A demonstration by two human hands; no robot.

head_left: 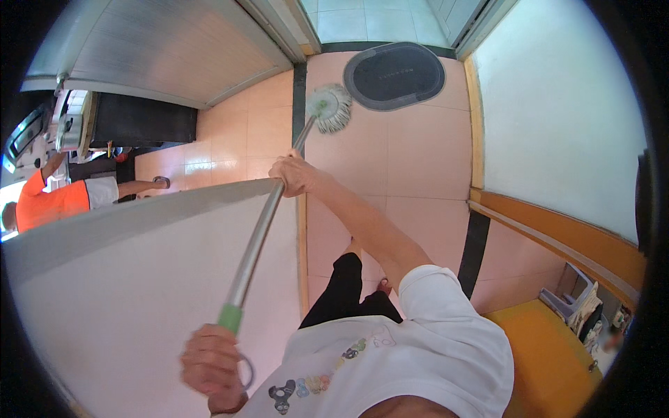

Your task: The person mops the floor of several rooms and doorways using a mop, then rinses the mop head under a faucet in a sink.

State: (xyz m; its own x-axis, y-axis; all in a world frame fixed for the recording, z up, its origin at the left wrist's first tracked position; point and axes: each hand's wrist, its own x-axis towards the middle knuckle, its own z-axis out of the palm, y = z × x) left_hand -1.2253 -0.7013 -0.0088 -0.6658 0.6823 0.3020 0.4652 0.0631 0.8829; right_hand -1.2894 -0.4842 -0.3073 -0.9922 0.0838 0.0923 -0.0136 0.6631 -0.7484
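Note:
A mop (pixel 258 247) with a metal pole slants across the middle of the head view. My left hand (pixel 211 364) is wrapped round its upper end, by the green grip, with a grey loop hanging beside the fingers. Farther down the pole, my right hand (pixel 294 174) is closed round the bare metal, its arm reaching across in front of me. The round mop head (pixel 329 108), with pale stringy strands, rests on the pink tiled floor (pixel 418 153). Its strands lie just left of a dark grey oval mat (pixel 394 75), near the mat's edge.
White walls stand at left (pixel 153 292) and right (pixel 557 118). A doorway with pale tiles (pixel 369 24) lies beyond the mat. Through the left opening, a person in an orange top (pixel 52 205) stands at a counter with a pot (pixel 70 132). An orange-yellow surface (pixel 543 348) is at lower right.

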